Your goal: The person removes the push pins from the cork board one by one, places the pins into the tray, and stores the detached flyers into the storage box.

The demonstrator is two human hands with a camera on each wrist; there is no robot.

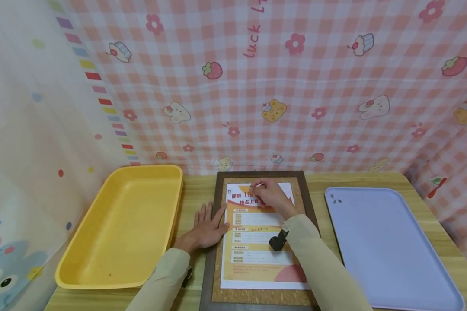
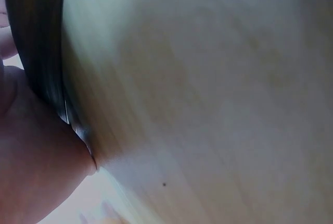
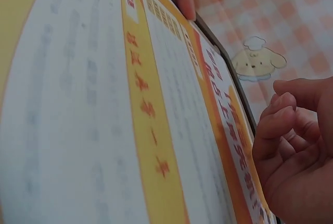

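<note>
A printed sheet point(image 1: 262, 259) with orange and white panels lies on a framed cork board point(image 1: 233, 296). My left hand point(image 1: 205, 231) rests across the board's left side, fingers spread, its thumb over the sheet's left edge. In the left wrist view, the hand point(image 2: 41, 151) is against the dark frame point(image 2: 39, 31). Over the sheet's heading is my right hand point(image 1: 272, 196), its fingers curled and the thumb close to the index finger. I cannot tell whether something small sits between those fingertips. A small round pin point(image 1: 229, 191) shows at the sheet's upper left corner.
A yellow tray point(image 1: 118, 283) stands left of the board on the wooden table point(image 1: 194, 268). To the right lies a pale lilac tray point(image 1: 393, 246), with several small shiny pieces point(image 1: 336, 199) in its far left corner. A checked pink cloth point(image 1: 233, 99) hangs behind.
</note>
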